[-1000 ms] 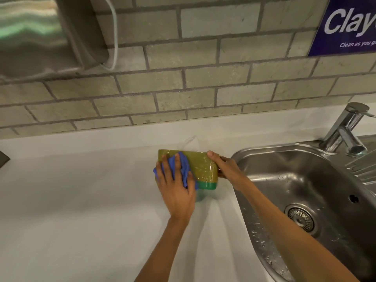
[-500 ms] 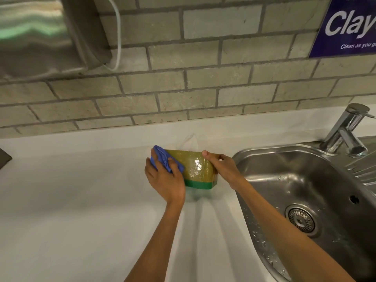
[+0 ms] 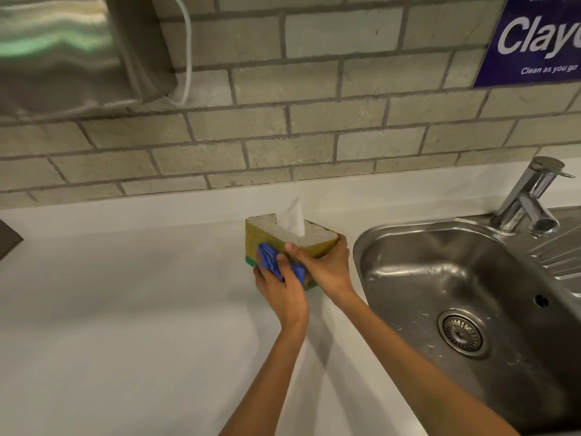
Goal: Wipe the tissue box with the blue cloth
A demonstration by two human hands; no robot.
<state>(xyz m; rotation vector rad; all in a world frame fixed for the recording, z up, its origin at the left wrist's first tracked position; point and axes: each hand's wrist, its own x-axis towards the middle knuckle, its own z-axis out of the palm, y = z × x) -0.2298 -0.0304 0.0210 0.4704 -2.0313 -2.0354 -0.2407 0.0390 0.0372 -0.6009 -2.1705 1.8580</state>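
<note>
An olive and green tissue box (image 3: pixel 256 239) stands on the white counter, turned at an angle, with a white tissue (image 3: pixel 294 220) sticking up from its top. My right hand (image 3: pixel 327 265) grips the box's right end, thumb on the near side. My left hand (image 3: pixel 279 294) presses a crumpled blue cloth (image 3: pixel 270 259) against the box's near side face. The lower near part of the box is hidden behind both hands.
A steel sink (image 3: pixel 471 294) lies right of the box, with a chrome tap (image 3: pixel 531 196) behind it. A brick wall runs along the counter's back edge. A steel dispenser (image 3: pixel 63 48) hangs upper left, and a blue sign (image 3: pixel 537 39) upper right.
The box has been turned upright so its top and tissue now show. My left hand with the cloth has moved down onto the near side; my right hand shifted its grip.
</note>
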